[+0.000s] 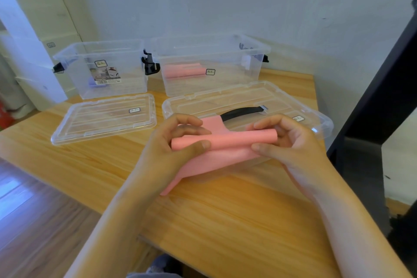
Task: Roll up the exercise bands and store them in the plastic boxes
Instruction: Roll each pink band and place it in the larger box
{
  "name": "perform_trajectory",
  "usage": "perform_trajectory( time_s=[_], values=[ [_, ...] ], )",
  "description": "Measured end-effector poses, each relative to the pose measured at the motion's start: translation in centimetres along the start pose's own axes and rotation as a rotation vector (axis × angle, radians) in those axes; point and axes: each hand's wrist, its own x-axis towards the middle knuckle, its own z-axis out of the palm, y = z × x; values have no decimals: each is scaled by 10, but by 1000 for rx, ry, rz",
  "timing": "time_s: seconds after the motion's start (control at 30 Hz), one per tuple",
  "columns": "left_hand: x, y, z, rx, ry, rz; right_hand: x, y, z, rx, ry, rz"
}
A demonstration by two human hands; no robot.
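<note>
Roughly midway, at a guess. Busy rolling a pink exercise band (225, 139) just above the table (225, 221): pinched at one end of the roll by the left hand (171, 142), thumb on the near side and fingers curled over the top, and at the other end by the right hand (300, 142) in much the same way. Wound into a tight tube between the two grips, with a loose tail (198, 165) below them, toward the body, trailing down onto the tabletop, so not done with this one yet. Just beyond and beneath the grip, a clear lid (248, 95) with a black band (241, 111) lying on it (perhaps some other kind of strap; hard to tell), unrolled. Further beyond the grip, an open plastic box (212, 39) already holding one pink roll (182, 71). Beyond and to the left of the grip, a second box (99, 46), also open, with something purple (92, 80) low inside, too blurred to name, and a second lid (103, 117) flat in front of it. Left to do, by this reckoning: wind in the tail, drop the roll into a box, roll and store the black one.
</note>
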Motion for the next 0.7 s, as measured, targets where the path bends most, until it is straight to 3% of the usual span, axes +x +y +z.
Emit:
perform_trajectory(
  time_s=[0.17, 0.43, 0.7],
  values=[
    [1, -3, -4, 15, 55, 106, 2, 3, 0, -24, -21, 128],
    [-1, -5, -5, -43, -5, -50, 0, -5, 3, -20, 40, -2],
    [-1, 0, -6, -147, 21, 72, 0, -3, 2, -80, -44, 78]
  ],
)
